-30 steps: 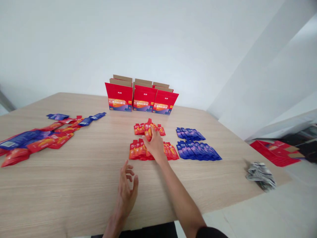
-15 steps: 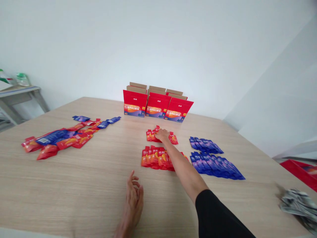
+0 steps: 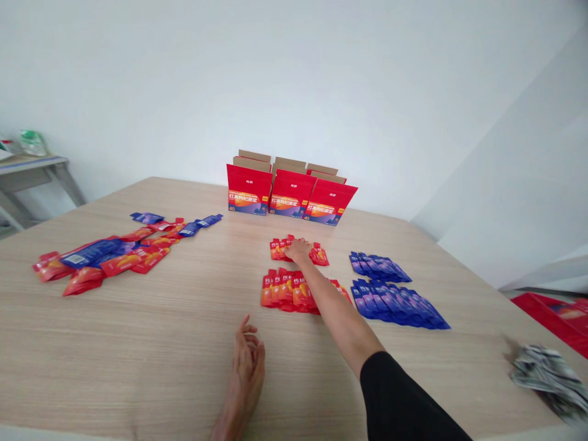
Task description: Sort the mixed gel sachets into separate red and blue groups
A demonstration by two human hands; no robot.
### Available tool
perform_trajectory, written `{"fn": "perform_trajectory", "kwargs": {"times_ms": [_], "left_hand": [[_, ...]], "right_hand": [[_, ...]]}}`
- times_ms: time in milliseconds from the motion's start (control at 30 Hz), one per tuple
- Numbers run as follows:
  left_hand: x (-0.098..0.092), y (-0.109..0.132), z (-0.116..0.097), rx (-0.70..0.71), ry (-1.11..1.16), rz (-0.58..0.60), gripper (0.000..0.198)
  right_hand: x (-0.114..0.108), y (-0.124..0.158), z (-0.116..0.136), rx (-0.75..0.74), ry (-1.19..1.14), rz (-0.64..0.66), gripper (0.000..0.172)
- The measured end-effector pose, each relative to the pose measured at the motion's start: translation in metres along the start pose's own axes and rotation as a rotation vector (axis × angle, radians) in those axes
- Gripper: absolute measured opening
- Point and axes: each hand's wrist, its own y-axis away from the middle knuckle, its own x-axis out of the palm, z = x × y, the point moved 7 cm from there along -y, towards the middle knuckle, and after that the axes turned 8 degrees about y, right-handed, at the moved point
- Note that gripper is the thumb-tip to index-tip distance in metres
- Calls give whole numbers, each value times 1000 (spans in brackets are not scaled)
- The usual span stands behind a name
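Note:
My right hand [image 3: 298,249] reaches out over the back row of red sachets [image 3: 320,254], fingers lying on the ones in the middle of the row. Its palm and thumb are hard to make out. A longer front row of red sachets [image 3: 285,290] overlaps closer to me, partly covered by my right forearm. Nearer still, my left hand [image 3: 248,358] hovers or rests at the table's front, fingers loosely curled and apart, with nothing in it. To the right lie a back row of blue sachets [image 3: 379,267] and a front row of blue sachets [image 3: 399,304].
Three open red cartons [image 3: 291,195] stand side by side at the back of the table [image 3: 193,343]. A loose heap of red and blue sachets [image 3: 122,260] lies at left. On the right are a striped cloth [image 3: 546,373] and a red box [image 3: 546,312].
The view has shifted slightly. The right hand stays at the back red row, where the sachets by its fingers now lie a little flatter. The left hand has hardly moved.

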Motion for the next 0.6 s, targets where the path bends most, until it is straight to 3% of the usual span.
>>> {"fn": "perform_trajectory", "kwargs": {"times_ms": [200,367,500,600], "left_hand": [[-3,-2,4,-13,15,-28,51],[-4,-4,2,-50,34,-19,53],[-15,-11,1,-44,55,-4,52],[-37,-27,-1,-16,8,38,46]], "right_hand": [[-8,5,-6,6,-44,-25,56],[-30,21,-34,-15,-123,-147,51],[-34,66,-59,-133,-183,-308,47],[-23,130,-66,-423,-380,-566,40]]}}
